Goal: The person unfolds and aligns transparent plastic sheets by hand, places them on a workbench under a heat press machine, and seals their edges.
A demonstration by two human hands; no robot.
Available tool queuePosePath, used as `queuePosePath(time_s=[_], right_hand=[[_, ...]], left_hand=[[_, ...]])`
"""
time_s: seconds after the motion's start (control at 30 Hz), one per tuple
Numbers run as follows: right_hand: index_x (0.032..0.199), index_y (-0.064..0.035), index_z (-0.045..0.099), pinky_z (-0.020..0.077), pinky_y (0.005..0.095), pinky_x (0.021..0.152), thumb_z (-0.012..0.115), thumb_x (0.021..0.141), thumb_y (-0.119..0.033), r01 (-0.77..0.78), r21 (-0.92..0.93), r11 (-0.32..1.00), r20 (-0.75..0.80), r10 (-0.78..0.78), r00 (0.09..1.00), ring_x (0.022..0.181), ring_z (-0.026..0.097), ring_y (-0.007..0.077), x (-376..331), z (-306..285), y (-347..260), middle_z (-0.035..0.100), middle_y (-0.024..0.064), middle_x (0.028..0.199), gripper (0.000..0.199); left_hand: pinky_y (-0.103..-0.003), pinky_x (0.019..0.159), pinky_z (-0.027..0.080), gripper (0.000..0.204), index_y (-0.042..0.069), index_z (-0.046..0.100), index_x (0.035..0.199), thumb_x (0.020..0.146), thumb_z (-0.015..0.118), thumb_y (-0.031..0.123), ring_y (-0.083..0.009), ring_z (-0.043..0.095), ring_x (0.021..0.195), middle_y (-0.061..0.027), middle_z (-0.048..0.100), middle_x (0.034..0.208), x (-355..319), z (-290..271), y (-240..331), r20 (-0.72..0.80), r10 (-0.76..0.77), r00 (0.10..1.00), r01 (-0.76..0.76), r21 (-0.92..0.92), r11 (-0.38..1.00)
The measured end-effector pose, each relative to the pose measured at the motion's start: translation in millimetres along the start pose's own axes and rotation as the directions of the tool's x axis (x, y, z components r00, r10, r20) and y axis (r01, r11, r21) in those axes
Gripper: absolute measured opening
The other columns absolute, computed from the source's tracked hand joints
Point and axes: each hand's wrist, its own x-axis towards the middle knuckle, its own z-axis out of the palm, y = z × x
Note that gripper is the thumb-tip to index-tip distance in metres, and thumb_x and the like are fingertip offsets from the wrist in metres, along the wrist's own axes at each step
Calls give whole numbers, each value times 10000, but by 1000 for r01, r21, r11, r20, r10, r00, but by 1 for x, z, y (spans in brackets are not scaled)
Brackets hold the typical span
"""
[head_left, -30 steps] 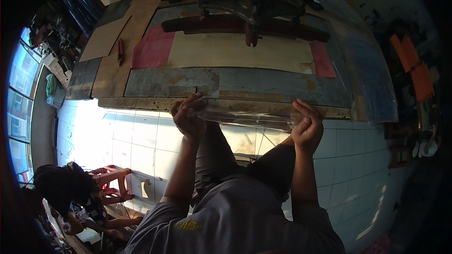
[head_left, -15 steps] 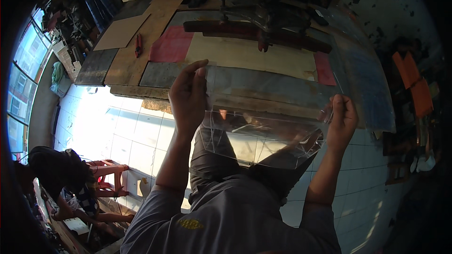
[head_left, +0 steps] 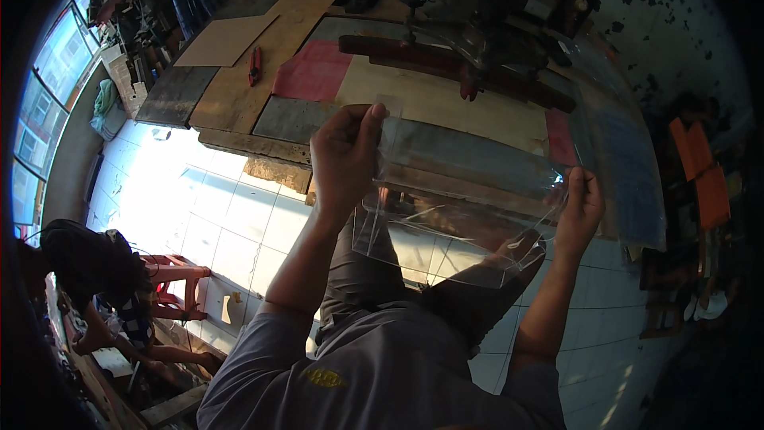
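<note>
A clear plastic sheet (head_left: 454,227), creased and see-through, hangs between my two hands in front of the workbench's near edge. My left hand (head_left: 348,155) pinches its upper left corner between thumb and fingers. At the other end my right hand (head_left: 580,203) grips the upper right corner, where light glints off the plastic. The sheet sags a little above my lap, and its lower edge hangs over my legs. Whether it is a single layer or a bag, I cannot tell. Beyond it, a pale yellow sheet (head_left: 446,103) lies on the bench under a dark red bar (head_left: 398,56).
A red cutter (head_left: 255,66) lies on the wooden bench (head_left: 219,107) near a brown cardboard piece (head_left: 227,40). Red cloth-like patches (head_left: 314,70) flank the yellow sheet. Another person (head_left: 103,295) works low at the left, beside a red stool (head_left: 177,283).
My left hand has shifted slightly right, bringing it nearer my right hand, and the plastic sags more. The bench appears further right in the picture as the view turned.
</note>
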Motion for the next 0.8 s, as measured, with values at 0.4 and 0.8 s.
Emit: queuePosePath(time_s=[0.4, 0.8], right_hand=[[1034, -52, 660, 475, 244, 577, 605, 1085, -330, -24, -61, 998, -2, 24, 1000, 661, 581, 65, 18, 4, 25, 630, -8, 783, 289], [1089, 1, 680, 512, 252, 681, 611, 1090, -282, 5, -65, 998, -49, -8, 999, 786, 614, 77, 15, 3, 20, 652, 0, 939, 291]], left_hand=[[-210, 482, 359, 230, -18, 736, 1019, 1037, 709, 210, 16, 481, 552, 46, 632, 699, 8, 8, 2, 30, -18, 999, 17, 54, 998], [-208, 456, 349, 241, 1, 729, 976, 1026, 723, 237, -1, 492, 536, 25, 637, 692, 17, 14, -11, -43, 9, 999, -7, 47, 999]])
